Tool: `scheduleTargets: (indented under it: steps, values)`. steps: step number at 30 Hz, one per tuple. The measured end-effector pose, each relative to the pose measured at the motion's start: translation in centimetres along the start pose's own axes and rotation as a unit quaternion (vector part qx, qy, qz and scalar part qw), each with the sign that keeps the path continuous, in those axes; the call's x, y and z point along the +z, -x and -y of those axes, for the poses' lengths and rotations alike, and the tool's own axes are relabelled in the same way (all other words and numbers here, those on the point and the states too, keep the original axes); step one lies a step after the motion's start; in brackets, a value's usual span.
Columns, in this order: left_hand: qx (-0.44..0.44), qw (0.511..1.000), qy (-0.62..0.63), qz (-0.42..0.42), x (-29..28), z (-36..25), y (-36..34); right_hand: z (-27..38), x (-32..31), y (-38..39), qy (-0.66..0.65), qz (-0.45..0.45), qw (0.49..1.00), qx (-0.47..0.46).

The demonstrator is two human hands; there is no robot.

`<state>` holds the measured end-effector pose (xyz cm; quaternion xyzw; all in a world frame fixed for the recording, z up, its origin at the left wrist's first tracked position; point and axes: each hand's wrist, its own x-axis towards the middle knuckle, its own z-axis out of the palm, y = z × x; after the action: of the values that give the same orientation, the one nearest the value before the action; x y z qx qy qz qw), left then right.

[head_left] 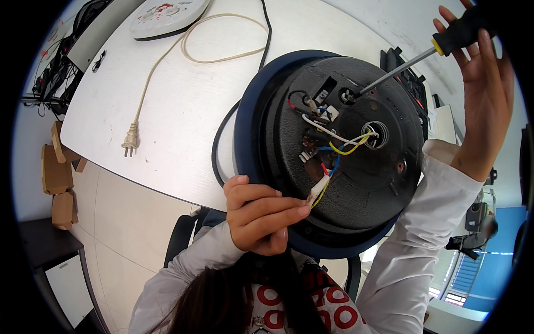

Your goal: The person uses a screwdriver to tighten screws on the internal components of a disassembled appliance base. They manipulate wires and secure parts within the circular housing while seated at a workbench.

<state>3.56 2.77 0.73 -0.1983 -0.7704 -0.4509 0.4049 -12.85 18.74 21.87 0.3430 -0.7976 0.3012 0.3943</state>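
A round black appliance base (384,192) lies upturned on the table inside a dark blue rim (243,131), its wiring exposed. My right hand (481,83) grips the black handle of a screwdriver (409,64) at the upper right. The screwdriver's long metal shaft slants down to the left, its tip at a small round recess (347,96) in the base. Near the lower left edge of the base, my left hand (261,214) has its fingertips closed on a white sleeve (318,189) around wires. White, blue and yellow-green wires (347,149) run from a coiled metal spring (376,135).
A beige power cord (147,94) with a two-pin plug (130,139) lies on the white table (105,111). A white appliance part (167,18) sits at the far edge. Behind the base is a black tool case (409,72). Cardboard boxes (57,175) stand at the left.
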Motion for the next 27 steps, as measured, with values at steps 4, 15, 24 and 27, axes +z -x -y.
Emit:
scheduleTargets:
  steps: [4,15,24,27]
  values:
    - [0.000,1.000,0.000,-0.002,0.0,0.0,-0.1,0.0,-0.4,-0.4,-0.002,-0.003,1.000,0.002]
    - [0.004,1.000,0.003,0.002,0.0,0.0,-0.2,0.4,-1.7,-1.8,-0.004,-0.013,1.000,0.002]
    - [-0.003,1.000,0.003,0.005,-0.1,0.0,0.0,1.9,0.7,-1.0,0.050,-0.001,0.999,-0.012]
    - [-0.003,1.000,0.003,0.005,-0.1,0.0,0.0,2.5,0.7,-1.4,0.023,0.013,1.000,0.010]
